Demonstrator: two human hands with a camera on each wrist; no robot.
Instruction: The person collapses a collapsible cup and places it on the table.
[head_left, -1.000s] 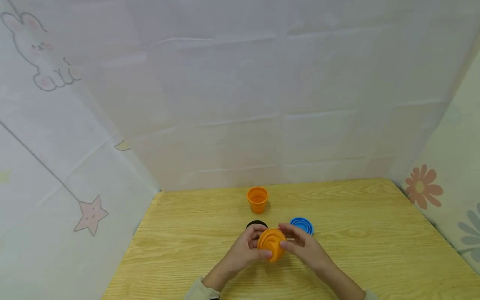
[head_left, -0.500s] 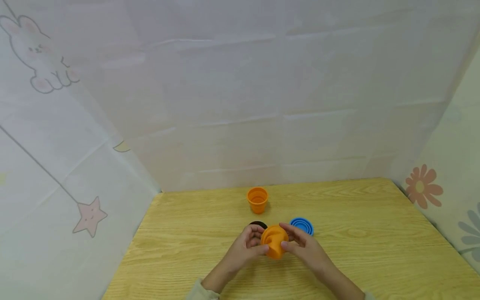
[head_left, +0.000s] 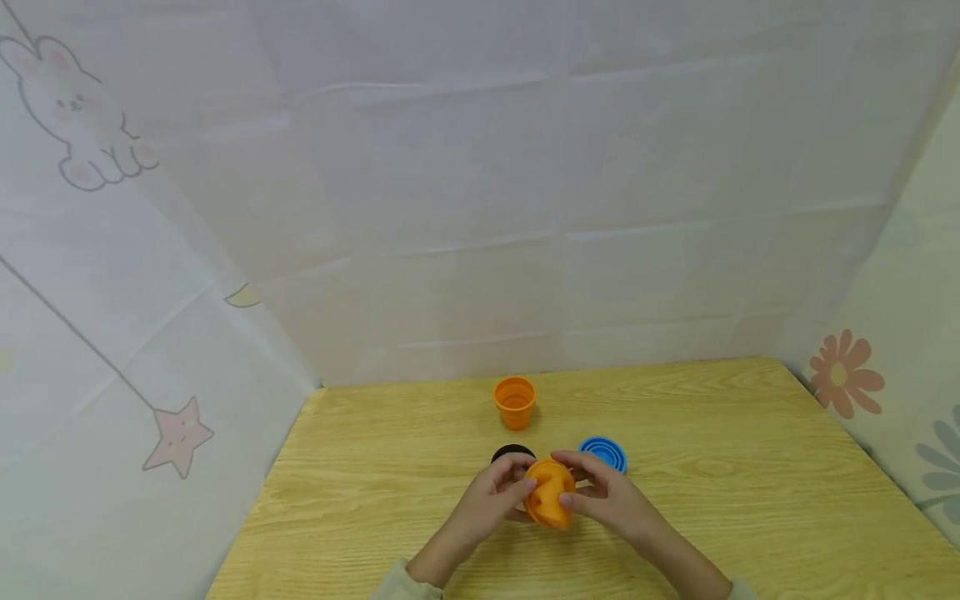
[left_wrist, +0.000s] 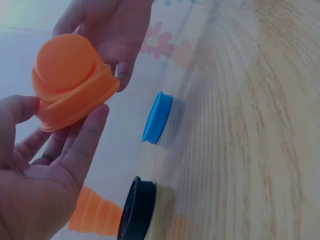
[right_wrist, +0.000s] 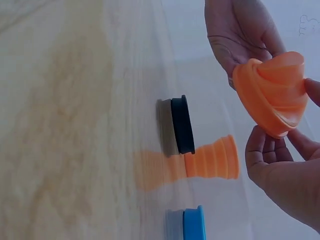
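Note:
Both hands hold an orange collapsible cup [head_left: 551,498] above the table. Its wall is bent and dented, with the base pushed askew inside the rim, as the cup [left_wrist: 67,70] also shows in the left wrist view. My left hand [head_left: 480,508] pinches its left side, thumb on the folded wall and fingers under the rim. From the other side, my right hand [head_left: 618,507] grips it with thumb and fingers. Just beyond the hands lie a black flattened cup [right_wrist: 182,125], partly hidden by my left hand in the head view, and a blue flattened cup [head_left: 603,455].
A second orange cup [head_left: 514,402], stretched to full height, stands upright near the back of the wooden table [head_left: 375,467]. Pale printed sheets [head_left: 450,208] rise behind the table and along both sides.
The held cup has been turned and its wall looks more dented. My left thumb has moved up on it, and my right hand has shifted only slightly. The other cups stay put.

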